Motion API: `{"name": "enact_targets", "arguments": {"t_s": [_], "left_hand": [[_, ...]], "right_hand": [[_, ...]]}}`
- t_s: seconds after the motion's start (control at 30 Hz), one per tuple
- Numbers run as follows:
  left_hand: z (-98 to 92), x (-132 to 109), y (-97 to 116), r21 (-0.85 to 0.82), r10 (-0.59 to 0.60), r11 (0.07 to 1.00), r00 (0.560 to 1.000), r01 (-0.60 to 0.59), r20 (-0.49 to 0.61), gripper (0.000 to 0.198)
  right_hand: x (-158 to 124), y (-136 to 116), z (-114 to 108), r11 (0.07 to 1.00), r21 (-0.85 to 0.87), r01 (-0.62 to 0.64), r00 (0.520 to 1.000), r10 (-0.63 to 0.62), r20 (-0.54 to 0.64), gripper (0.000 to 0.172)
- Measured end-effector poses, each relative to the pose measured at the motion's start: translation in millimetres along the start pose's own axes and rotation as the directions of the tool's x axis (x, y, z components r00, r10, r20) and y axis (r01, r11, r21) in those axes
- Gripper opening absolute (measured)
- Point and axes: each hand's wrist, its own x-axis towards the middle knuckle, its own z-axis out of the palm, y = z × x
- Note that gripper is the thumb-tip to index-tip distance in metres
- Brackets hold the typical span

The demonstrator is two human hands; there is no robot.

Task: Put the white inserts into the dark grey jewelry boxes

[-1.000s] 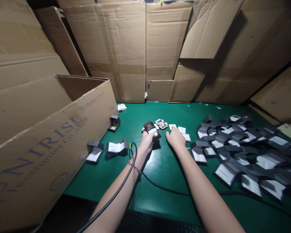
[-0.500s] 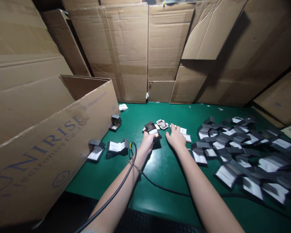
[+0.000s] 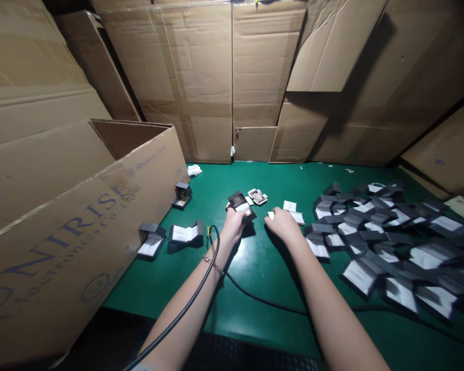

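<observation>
Just left of the table's middle, my left hand (image 3: 234,223) grips a small open black box (image 3: 239,201) with a white inside, raised slightly above the table. My right hand (image 3: 284,223) is closed, thumb and fingers together, on a white paper slip (image 3: 271,215) that sticks out at its fingertips. Folded white papers (image 3: 296,215) lie just beyond the right knuckles. Between and behind both hands sits a crumpled off-white packing piece (image 3: 258,197). A black cable (image 3: 195,293) passes over my left wrist, which wears a thin bracelet.
Many open black boxes with white insides (image 3: 394,247) crowd the right of the green table (image 3: 255,288). Open boxes (image 3: 186,234) stand at left, beside a large printed carton (image 3: 100,226). Cardboard sheets (image 3: 193,77) wall off the back.
My right hand has drawn slightly back toward me, its fingers closing from spread to a pinch on a white slip. My left hand still holds the black box in nearly the same place.
</observation>
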Motion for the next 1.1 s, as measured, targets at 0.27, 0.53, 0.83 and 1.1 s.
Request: {"name": "enact_targets", "arguments": {"t_s": [0.27,0.53,0.83,1.1], "left_hand": [[-0.3,-3.8,7.4,0.036,0.025,0.999,0.998,-0.027,0.062,0.048],[1.4,-8.6,7.3,0.087,0.024,0.995,0.985,-0.039,0.169,0.045],[3.4,-14.6,11.7,0.081,-0.046,0.996,0.981,0.031,0.189,0.043],[5.3,-17.2,11.0,0.101,-0.065,0.994,0.965,0.040,0.255,0.048]], "right_hand": [[-13.5,9.9,-2.0,0.995,-0.044,0.084,0.987,-0.077,0.139,0.031],[-7.4,21.8,-5.1,0.996,0.027,0.081,0.995,-0.082,0.048,0.031],[-4.6,7.4,-10.6,0.701,0.696,0.154,0.955,0.075,-0.286,0.025],[-10.1,-9.6,-8.8,-0.006,0.999,0.041,0.995,0.089,-0.040,0.041]]}}
